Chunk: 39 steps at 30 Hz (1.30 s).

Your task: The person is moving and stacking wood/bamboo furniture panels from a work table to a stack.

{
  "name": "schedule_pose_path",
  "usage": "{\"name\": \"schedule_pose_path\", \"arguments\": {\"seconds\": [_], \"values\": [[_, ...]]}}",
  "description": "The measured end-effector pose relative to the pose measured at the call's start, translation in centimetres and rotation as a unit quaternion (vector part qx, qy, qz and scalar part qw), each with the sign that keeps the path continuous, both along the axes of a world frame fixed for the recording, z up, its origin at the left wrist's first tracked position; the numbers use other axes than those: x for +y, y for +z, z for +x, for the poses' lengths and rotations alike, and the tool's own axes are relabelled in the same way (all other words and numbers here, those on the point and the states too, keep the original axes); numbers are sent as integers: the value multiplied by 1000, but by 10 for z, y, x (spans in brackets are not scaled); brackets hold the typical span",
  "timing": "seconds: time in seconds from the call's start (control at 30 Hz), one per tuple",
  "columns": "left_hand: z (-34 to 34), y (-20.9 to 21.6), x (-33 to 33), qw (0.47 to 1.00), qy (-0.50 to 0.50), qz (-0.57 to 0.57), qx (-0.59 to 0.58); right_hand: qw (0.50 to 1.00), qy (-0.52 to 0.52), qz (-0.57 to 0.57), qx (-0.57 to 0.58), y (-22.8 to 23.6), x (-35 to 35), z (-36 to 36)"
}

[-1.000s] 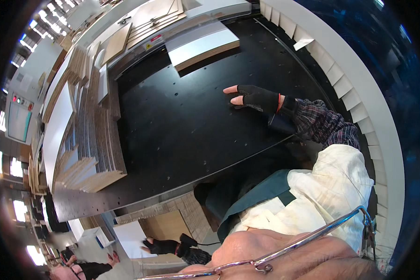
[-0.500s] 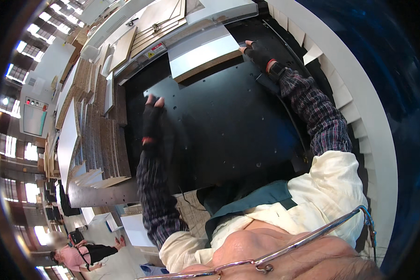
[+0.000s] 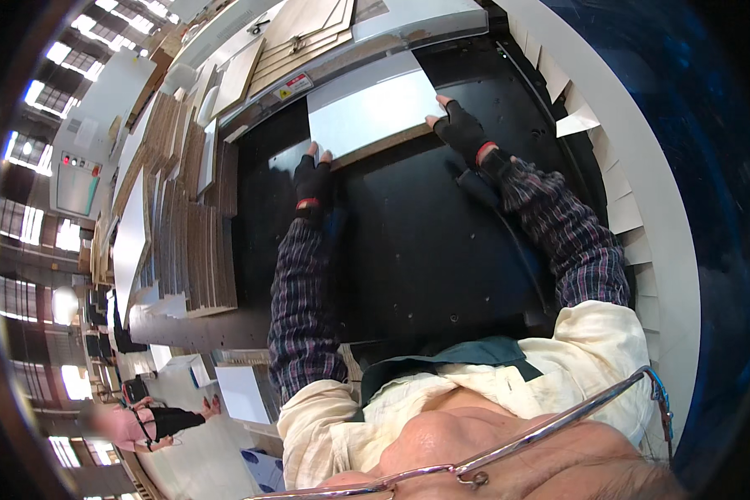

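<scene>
A white-faced board panel (image 3: 373, 98) with a brown chipboard edge lies flat on the black table (image 3: 392, 242), its far side at the machine's metal rim. My left hand (image 3: 312, 177), in a black fingerless glove, has its bare fingertips at the panel's near left corner. At the near right corner, my right hand (image 3: 462, 129), gloved the same way, grips the panel with thumb and finger. Some of the fingers on both hands are hidden.
Stacks of cut boards (image 3: 196, 258) stand along the table's left side. Wooden sheets (image 3: 296, 46) lie beyond the metal rim (image 3: 367, 50). Overlapping pale flaps (image 3: 625, 212) line the right side. A person (image 3: 146, 423) is far off at lower left.
My left hand has moved forward from the bare black table to the panel's left corner. My right hand stays at the right corner. The panel sits slightly nearer me, and the view has shifted.
</scene>
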<state>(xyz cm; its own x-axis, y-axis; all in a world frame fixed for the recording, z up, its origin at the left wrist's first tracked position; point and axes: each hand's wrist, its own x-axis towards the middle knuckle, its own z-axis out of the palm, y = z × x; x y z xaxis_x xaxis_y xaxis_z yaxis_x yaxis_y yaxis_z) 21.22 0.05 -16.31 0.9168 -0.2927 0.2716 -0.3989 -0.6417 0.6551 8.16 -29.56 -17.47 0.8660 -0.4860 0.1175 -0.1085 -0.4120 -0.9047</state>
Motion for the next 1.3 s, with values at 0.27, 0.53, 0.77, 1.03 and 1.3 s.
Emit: {"name": "schedule_pose_path", "arguments": {"seconds": [0.27,0.53,0.77,1.03,1.3], "values": [[-214,-10,161,989,116,-91,12,975,209,-63,36,29,110,-136],[-331,-15,253,878,164,-391,222,933,355,-6,51,36,186,-173],[-340,-29,267,777,79,-511,360,926,372,41,54,33,193,-159],[-365,-13,274,907,111,-397,83,869,491,45,46,49,205,-127],[-286,0,318,988,51,-135,52,887,441,-67,-116,60,206,-111]]}}
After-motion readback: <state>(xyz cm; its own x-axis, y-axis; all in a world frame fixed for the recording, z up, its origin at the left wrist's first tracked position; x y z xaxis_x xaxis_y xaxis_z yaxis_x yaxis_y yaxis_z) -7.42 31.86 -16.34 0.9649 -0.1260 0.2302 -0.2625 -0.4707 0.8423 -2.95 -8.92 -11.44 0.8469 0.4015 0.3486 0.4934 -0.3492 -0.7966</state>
